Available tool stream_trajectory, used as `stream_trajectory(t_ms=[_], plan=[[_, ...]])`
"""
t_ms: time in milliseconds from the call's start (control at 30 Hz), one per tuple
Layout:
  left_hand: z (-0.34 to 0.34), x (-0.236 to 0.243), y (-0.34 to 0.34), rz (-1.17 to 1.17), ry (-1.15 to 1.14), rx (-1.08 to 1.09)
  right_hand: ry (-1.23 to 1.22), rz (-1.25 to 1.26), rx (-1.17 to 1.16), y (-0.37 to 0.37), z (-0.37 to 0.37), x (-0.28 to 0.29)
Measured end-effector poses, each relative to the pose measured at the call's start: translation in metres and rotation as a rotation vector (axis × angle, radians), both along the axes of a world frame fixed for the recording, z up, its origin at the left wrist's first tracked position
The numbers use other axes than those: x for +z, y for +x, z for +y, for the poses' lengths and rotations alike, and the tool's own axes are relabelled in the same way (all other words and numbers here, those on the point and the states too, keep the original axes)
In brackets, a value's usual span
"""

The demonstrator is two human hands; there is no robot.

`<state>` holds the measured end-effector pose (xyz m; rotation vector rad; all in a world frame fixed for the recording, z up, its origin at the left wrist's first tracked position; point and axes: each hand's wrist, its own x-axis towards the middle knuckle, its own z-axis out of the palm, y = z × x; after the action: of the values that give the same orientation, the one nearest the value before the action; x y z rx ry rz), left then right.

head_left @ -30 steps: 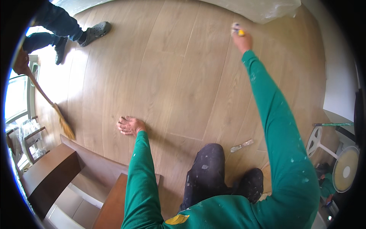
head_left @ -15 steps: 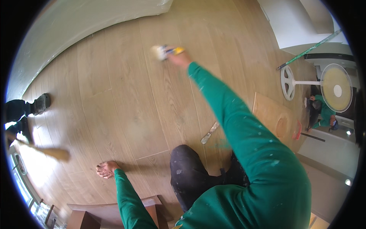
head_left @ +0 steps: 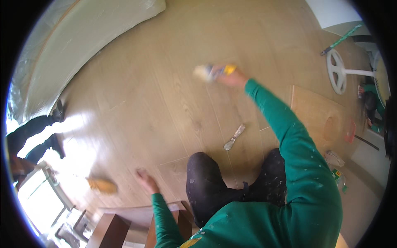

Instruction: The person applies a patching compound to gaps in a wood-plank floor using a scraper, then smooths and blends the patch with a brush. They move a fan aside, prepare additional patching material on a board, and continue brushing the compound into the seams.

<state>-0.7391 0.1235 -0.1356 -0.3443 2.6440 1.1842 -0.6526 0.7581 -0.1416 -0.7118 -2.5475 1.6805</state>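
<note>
In my right hand (head_left: 235,78) is a wide paintbrush (head_left: 215,72) with pale bristles and a yellow-and-dark handle. That arm reaches forward and the brush is smeared by motion, at or just above the wood-plank floor (head_left: 165,120). My left hand (head_left: 147,182) is low at the left, at the floor, slightly blurred, with its fingers apart and nothing seen in them. A putty knife (head_left: 234,137) with a worn, spattered handle lies on the floor between my right arm and my knees.
Plastic-covered furniture (head_left: 95,37) curves along the far left. Another person's legs (head_left: 35,128) stand at left near a blurred yellow broom-like head (head_left: 102,186). Brown wooden furniture (head_left: 109,229) is by my left arm. Rightward are a wooden board (head_left: 312,105), fan base (head_left: 337,72), green pole (head_left: 343,39) and a crouching person (head_left: 370,103).
My right hand has moved the paintbrush to the right in view. My left hand has shifted right toward my knees. The yellow broom-like head has moved right and down; the view has also shifted.
</note>
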Motion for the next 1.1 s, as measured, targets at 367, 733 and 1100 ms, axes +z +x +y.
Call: stream_trajectory(t_ms=[367,733,1100], plan=[[0.21,0.071,0.089,-0.043,-0.297,-1.046,-0.058,0.195,0.666,-0.034,-0.225,0.063],[0.232,0.062,0.098,-0.096,-0.374,-1.078,0.389,0.289,-0.037,-0.014,-0.036,0.033],[0.25,0.079,0.113,0.25,-0.029,-1.016,0.212,0.113,0.208,0.107,-0.095,0.071]])
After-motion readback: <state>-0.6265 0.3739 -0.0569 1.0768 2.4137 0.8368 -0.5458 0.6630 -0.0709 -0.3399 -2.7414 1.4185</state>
